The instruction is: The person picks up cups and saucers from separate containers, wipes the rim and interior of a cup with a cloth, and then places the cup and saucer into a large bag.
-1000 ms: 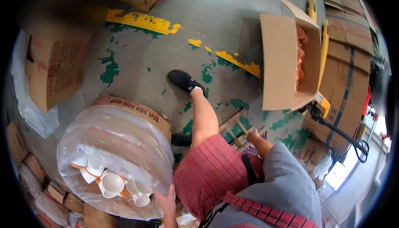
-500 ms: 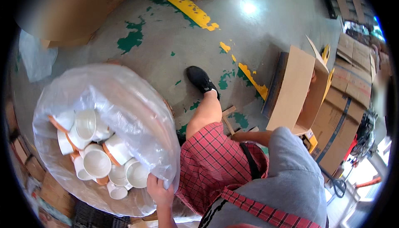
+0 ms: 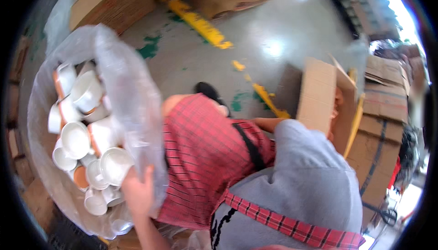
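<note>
Several white mugs [image 3: 75, 139] with tan-brown parts lie jumbled in a large clear plastic bag [image 3: 137, 99] on my left. My left hand [image 3: 138, 190] is at the bag's near right side, against the rim of a white mug [image 3: 116, 165]. Its thumb stands apart from the fingers; motion blurs the hand, and its fingertips are partly hidden by the mug. My right forearm [image 3: 268, 123] passes behind my red plaid apron [image 3: 205, 136], which hides the right hand.
An open cardboard box [image 3: 315, 95] with brownish items inside stands on the right, beside stacked cartons [image 3: 381, 149]. Another carton [image 3: 114, 3] is at the far left. A worn yellow line [image 3: 196, 19] crosses the grey floor. My black shoe [image 3: 210, 92] shows past the apron.
My left hand has left the bag's edge and moved in against a mug. The view has shifted, and the bag now sits further left. My right hand has gone behind the apron.
</note>
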A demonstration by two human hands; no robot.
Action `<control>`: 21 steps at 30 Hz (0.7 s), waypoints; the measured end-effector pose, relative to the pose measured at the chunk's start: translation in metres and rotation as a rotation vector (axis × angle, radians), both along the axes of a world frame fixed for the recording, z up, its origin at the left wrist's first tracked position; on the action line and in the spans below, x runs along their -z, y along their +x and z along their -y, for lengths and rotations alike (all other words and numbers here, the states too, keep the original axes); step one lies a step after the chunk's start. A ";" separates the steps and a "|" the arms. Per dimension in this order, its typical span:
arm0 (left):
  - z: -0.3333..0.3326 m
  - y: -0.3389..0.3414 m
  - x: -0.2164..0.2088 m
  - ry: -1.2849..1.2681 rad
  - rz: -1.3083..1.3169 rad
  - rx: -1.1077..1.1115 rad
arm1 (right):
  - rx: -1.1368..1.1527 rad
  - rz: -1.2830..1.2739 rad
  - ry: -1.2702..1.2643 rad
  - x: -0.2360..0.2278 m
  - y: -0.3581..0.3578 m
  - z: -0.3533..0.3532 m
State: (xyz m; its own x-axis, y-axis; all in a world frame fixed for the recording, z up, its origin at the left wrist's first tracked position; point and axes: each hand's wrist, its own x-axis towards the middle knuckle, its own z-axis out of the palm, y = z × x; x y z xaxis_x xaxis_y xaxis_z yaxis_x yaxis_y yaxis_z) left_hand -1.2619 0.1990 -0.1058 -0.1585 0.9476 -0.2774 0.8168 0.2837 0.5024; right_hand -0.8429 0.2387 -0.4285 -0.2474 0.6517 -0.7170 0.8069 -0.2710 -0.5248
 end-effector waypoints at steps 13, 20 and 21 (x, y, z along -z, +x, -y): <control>0.009 -0.018 0.016 0.031 -0.103 -0.078 | 0.738 0.921 0.563 -0.160 0.377 0.003; 0.007 0.016 -0.004 0.135 -0.184 -0.086 | 0.914 0.843 0.427 -0.136 0.387 -0.020; 0.008 0.016 -0.002 0.137 -0.160 -0.083 | 0.858 0.875 0.471 -0.130 0.380 -0.022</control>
State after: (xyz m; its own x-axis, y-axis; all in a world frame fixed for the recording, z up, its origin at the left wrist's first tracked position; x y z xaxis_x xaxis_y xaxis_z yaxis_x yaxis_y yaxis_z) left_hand -1.2462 0.1910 -0.1042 -0.2689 0.9566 -0.1118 0.8660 0.2910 0.4067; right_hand -0.4632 0.2605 -0.2989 0.7961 0.5984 -0.0900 0.5900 -0.8007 -0.1039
